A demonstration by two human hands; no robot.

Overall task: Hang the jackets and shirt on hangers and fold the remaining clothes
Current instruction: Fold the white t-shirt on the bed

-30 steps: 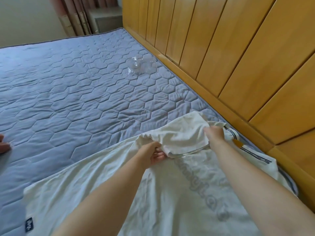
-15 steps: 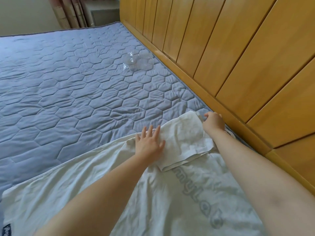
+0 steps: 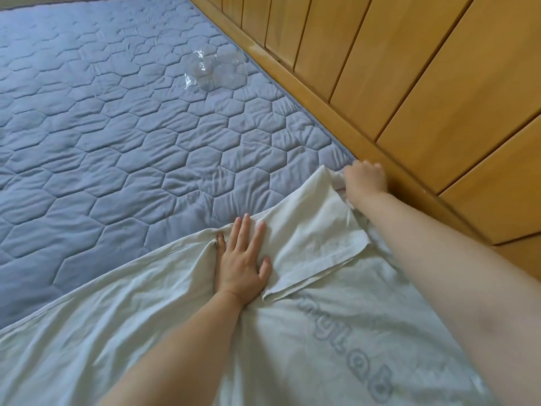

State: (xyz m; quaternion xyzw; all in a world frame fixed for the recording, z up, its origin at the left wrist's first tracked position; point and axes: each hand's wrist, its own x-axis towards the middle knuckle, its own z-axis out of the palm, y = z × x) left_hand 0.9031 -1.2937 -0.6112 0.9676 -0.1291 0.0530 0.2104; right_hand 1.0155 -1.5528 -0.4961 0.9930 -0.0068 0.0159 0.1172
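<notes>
Cream garment (image 3: 336, 332), grey lettering across it, lies spread on the bed (image 3: 117, 142) and fills the view from 8 o'clock round to 4 o'clock. One flap (image 3: 316, 230), likely a sleeve, is turned in over the body just right of centre.

Left hand (image 3: 243, 259): flat, fingers straight and spread, pressing the cloth at the flap's near edge. It grips nothing.

Right hand (image 3: 364, 178): at 2 o'clock from the left hand, fingers curled over the flap's far corner, close against the wooden headboard (image 3: 409, 83). It looks like a pinch, though the fingertips are hidden.

Handling, as a judgement: thin, light, limp cloth with no stiffness. It wrinkles under the palm and would sag wherever unsupported. On the quilted bed it would likely drag and bunch rather than slide. Not fragile. Best taken at hems, seams or corners, hands well apart, then laid down and smoothed. A one-point grip would only make a bundle.

Clear plastic wrapper (image 3: 210, 68) lies at 12 o'clock, well apart from the cloth.
</notes>
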